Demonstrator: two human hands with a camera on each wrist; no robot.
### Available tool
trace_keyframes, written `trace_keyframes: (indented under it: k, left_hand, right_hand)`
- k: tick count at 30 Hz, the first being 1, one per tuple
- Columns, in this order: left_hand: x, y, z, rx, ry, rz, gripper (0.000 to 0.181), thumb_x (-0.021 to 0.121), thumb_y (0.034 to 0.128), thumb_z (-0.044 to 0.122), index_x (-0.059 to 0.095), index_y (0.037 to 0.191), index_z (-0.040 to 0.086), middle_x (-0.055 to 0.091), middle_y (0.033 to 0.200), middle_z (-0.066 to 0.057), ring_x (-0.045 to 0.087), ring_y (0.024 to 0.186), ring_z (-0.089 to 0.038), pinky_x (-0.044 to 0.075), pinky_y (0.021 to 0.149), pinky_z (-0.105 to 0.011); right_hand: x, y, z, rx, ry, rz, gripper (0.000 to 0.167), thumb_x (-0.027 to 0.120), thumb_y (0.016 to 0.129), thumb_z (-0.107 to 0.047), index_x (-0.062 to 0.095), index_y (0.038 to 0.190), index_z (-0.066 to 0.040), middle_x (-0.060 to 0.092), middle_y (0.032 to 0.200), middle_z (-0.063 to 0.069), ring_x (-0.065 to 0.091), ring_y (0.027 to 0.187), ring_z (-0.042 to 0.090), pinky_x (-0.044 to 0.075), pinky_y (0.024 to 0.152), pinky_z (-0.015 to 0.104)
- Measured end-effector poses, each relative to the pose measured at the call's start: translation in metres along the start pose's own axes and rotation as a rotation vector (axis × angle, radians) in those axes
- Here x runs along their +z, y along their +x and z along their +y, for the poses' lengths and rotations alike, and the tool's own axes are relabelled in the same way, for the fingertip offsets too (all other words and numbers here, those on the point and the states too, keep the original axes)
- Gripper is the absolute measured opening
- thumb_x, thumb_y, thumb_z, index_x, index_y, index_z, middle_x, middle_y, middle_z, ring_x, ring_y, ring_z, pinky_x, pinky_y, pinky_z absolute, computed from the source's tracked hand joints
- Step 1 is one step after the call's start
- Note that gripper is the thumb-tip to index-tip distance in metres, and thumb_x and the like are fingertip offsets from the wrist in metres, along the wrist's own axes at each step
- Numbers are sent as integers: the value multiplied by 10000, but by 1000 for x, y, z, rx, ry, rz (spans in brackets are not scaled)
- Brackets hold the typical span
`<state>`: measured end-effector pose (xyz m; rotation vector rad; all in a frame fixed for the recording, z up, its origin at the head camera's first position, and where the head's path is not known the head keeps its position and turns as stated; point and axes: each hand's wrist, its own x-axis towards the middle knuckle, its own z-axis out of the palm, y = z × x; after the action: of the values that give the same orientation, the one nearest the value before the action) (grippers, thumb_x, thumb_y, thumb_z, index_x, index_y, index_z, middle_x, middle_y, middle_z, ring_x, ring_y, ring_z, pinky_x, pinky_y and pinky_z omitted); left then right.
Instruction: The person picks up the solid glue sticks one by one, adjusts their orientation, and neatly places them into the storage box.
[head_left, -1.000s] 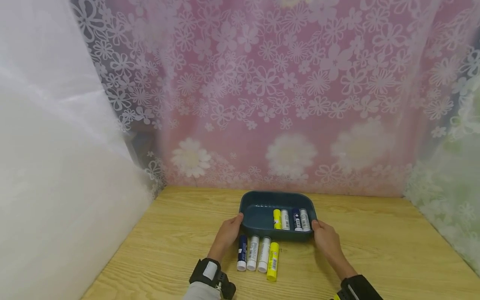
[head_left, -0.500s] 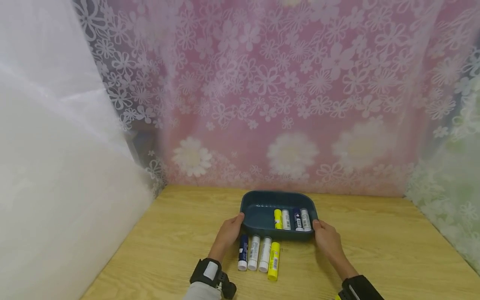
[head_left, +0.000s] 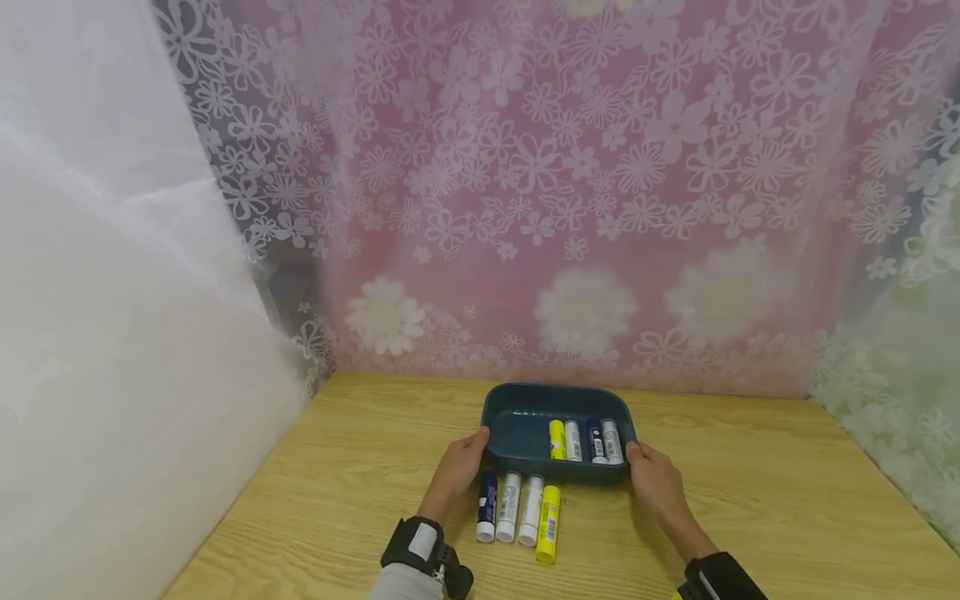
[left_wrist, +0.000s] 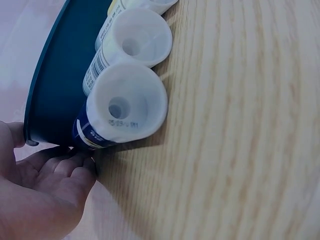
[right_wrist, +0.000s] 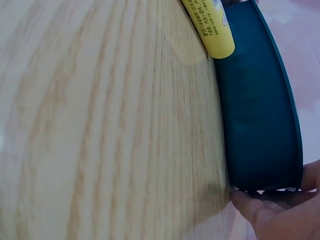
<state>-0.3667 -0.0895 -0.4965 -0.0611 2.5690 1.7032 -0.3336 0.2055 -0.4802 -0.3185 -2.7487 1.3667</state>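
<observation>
A dark teal tray (head_left: pixel 517 467) is gripped at both ends: my left hand (head_left: pixel 455 471) holds its left end, thumb on the rim, and my right hand (head_left: pixel 658 485) holds its right end. Inside the tray's right half lie a yellow glue stick (head_left: pixel 557 440), a white one (head_left: pixel 573 442), a dark blue one (head_left: pixel 596 440) and another white one (head_left: pixel 612 442). In the left wrist view, the left fingers (left_wrist: pixel 65 170) curl under the tray beside a dark blue stick (left_wrist: pixel 90 135). The right wrist view has the right thumb at the tray's rim and fingers below.
In front of the tray on the wooden table (head_left: pixel 337 500) lies a row: a dark blue stick (head_left: pixel 487 504), two white ones (head_left: pixel 508 508) (head_left: pixel 531 510) and a yellow one (head_left: pixel 548 525). A pink flowered curtain (head_left: pixel 480 208) hangs behind; white sheeting (head_left: pixel 135 333) stands at left.
</observation>
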Motion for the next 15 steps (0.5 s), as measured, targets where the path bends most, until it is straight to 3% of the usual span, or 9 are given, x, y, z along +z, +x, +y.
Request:
trace_keyframes:
  k: [15]
  left_hand:
    - [-1,-1,0,-6,26,-10,663,380,1067,535,543,1450,20,537,1487,-204,456,1414,-431,368,1149,-601]
  right_hand:
    - [1,0,1,7,18,2,593,280,1106,-336,373,1508,92,352,1546,317,279,1458,527,235,1193,631]
